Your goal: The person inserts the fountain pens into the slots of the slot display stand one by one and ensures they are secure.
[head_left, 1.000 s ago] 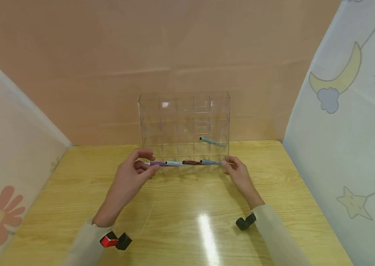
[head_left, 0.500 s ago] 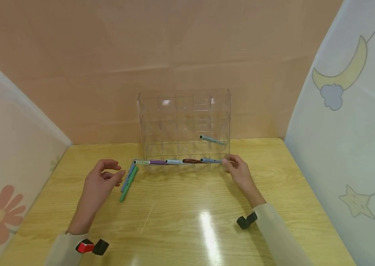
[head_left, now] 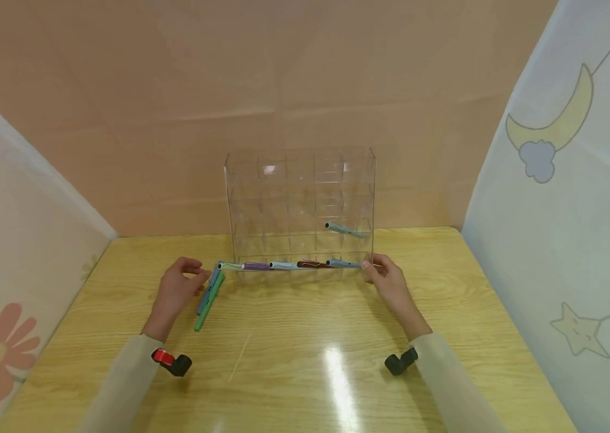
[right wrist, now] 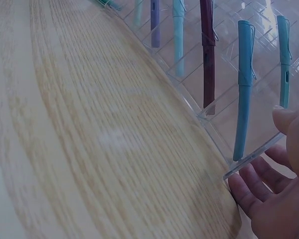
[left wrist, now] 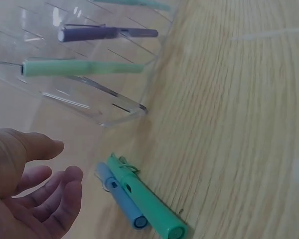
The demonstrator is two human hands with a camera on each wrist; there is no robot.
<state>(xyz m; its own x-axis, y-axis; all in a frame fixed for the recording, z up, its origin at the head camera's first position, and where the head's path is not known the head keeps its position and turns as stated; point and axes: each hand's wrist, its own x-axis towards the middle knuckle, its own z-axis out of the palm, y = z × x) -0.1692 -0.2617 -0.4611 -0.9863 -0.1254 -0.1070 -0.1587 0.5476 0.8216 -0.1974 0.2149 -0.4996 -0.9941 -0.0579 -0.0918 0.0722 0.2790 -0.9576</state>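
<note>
Rack [head_left: 301, 198]: bottom row filled by five pens [head_left: 283, 265], teal pen [head_left: 342, 229] placed one row above. Green pen [left wrist: 147, 196], blue pen [left wrist: 122, 201] seem not yet placed, left of rack. Near them, nothing gripped by left hand [head_left: 177, 288], fingers loosely bent. Rack's right edge gripped by right hand [head_left: 390, 285].

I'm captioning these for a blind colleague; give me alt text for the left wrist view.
A person's left hand, its grip empty, is near a blue pen and a green pen lying on a wooden table. A clear rack holding several pens stands nearby.
</note>
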